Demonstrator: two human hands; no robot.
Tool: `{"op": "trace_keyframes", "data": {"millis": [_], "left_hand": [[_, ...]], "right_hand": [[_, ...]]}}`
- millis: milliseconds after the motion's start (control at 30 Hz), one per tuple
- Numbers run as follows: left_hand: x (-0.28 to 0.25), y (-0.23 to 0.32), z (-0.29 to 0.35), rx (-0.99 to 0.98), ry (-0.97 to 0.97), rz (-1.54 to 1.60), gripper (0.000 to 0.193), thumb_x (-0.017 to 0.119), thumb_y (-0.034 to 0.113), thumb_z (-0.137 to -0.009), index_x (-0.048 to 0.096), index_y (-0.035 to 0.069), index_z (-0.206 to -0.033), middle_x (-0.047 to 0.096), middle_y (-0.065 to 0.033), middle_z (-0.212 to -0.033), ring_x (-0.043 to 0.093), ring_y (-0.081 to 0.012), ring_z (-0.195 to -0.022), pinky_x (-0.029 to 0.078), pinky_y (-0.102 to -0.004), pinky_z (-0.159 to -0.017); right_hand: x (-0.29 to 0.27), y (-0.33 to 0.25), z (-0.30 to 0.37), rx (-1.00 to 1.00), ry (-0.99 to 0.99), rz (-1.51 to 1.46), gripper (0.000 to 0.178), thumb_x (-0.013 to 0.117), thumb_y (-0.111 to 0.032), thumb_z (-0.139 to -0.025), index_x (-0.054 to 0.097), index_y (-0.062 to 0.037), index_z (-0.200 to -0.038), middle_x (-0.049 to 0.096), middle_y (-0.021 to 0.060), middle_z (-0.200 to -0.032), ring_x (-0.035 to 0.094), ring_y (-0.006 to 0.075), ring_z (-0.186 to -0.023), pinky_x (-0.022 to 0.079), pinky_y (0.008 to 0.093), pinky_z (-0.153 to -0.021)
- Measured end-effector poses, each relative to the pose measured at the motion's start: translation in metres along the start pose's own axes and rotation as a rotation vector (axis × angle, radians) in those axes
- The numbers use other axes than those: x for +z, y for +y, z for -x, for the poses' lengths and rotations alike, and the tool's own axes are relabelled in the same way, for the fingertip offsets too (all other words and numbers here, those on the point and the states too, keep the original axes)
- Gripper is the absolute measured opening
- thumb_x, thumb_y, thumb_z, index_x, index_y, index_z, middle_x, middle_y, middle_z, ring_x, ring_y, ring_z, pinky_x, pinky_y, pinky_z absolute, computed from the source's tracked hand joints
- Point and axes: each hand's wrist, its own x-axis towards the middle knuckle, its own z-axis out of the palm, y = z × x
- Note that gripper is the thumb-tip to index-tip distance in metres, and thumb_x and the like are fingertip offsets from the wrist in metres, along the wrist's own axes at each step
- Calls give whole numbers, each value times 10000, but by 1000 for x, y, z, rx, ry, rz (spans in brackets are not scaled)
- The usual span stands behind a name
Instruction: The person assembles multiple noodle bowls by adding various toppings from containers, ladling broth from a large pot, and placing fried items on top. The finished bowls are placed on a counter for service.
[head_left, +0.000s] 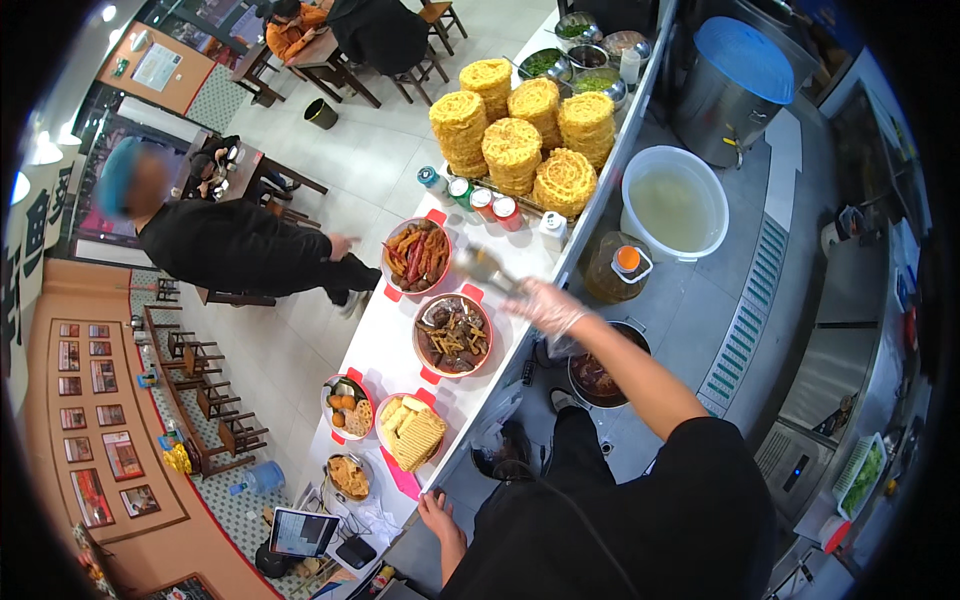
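My right hand [545, 308], in a clear plastic glove, is closed on a silvery utensil [482, 268] that reaches out over the counter; motion blurs it, so its exact kind is unclear. Nearest to its tip stands a red-handled bowl of reddish braised meat pieces [416, 257]. Just below is another bowl of dark braised pieces [453, 335]. My left hand [437, 514] is bare and rests with its fingers apart on the counter's edge, near a pink sheet [401, 476] and a bowl of pale tofu slices [411, 432].
Stacked yellow noodle cakes [512, 155] and several cans [482, 203] stand farther along the white counter [380, 350]. On the floor at right are a white tub [676, 204], an oil jug [617, 268] and a steel pot [730, 95]. A person in black [240, 245] walks beyond the counter.
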Motion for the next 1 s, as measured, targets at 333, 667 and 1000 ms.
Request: {"op": "trace_keyframes", "data": {"millis": [333, 667, 1000], "left_hand": [[-11, -10, 0, -49, -72, -113, 495, 466, 416, -1044, 385, 123, -1434, 565, -74, -1371, 605, -257, -1142, 482, -417, -822], [-15, 4, 1, -32, -33, -177, 449, 507, 446, -1020, 460, 135, -1341, 583, -40, -1301, 605, -220, -1100, 485, -456, -821], [-12, -3, -9, -22, -84, -204, 443, 528, 410, -1022, 455, 125, -1353, 594, -50, -1288, 618, -209, -1071, 500, -407, -767]], "right_hand": [[-137, -9, -83, 170, 628, 206, 782, 610, -697, -841, 644, 77, -951, 673, 230, -808, 660, 336, -724, 510, 435, -704], [-141, 1, -123, 371, 474, 85, 762, 604, -719, -830, 712, 33, -899, 686, 240, -796, 675, 372, -776, 511, 446, -728], [-141, 2, -132, 314, 346, -237, 678, 597, -713, -858, 627, -39, -787, 558, 60, -661, 536, 189, -578, 437, 372, -589]]}}
